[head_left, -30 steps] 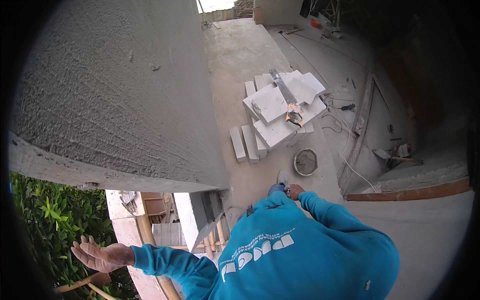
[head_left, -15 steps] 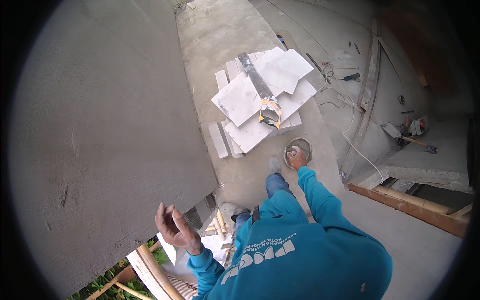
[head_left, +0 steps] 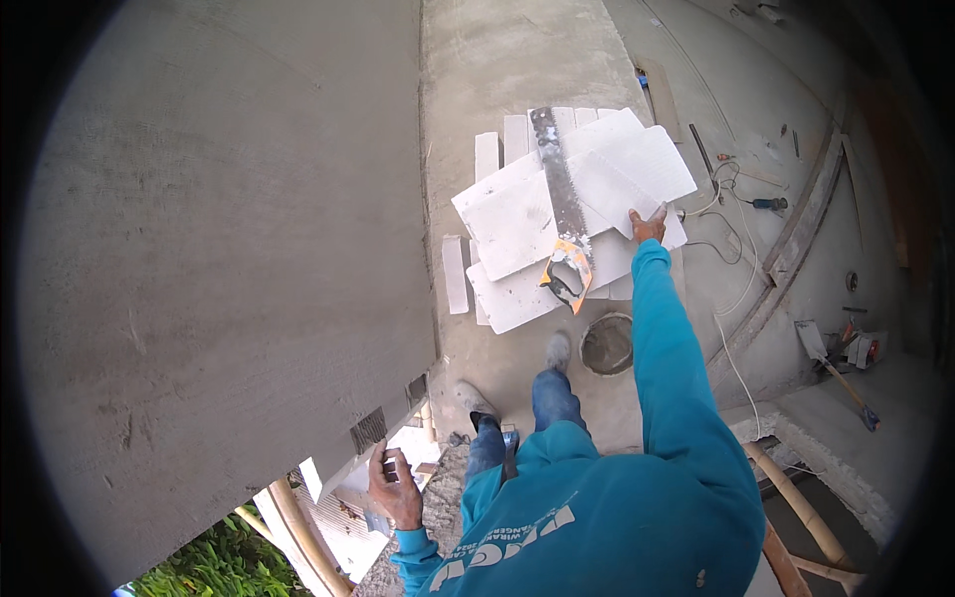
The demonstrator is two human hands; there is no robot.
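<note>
The right hand (head_left: 649, 225) rests at the near edge of the upper right white lightweight concrete block (head_left: 637, 164), thumb and fingers spread; the view is too poor to tell whether it grips. To the left of this hand, a handsaw (head_left: 563, 189) lies across the block stack, its orange-and-black handle towards the person. Below the hand, a round bucket (head_left: 585, 350) holding grey mortar stands on the concrete floor (head_left: 507, 60), close to the person's shoes (head_left: 558, 350). The floor is bare, grey and smeared in paler tones, running on beyond the stack.

The left hand (head_left: 396, 488) is half curled with nothing visible in it, near the lower edge of a broad grey rendered wall (head_left: 239, 219). Just above its fingertips, the wall bears a dark ridged patch (head_left: 368, 430). Green foliage (head_left: 214, 557) shows below and to the left of that hand.

Well to the right of the right hand lie a white cable (head_left: 753, 284), a blue-green power tool (head_left: 769, 204) and, farther down, a shovel (head_left: 812, 341). Bamboo poles (head_left: 801, 502) cross a floor opening below these.
</note>
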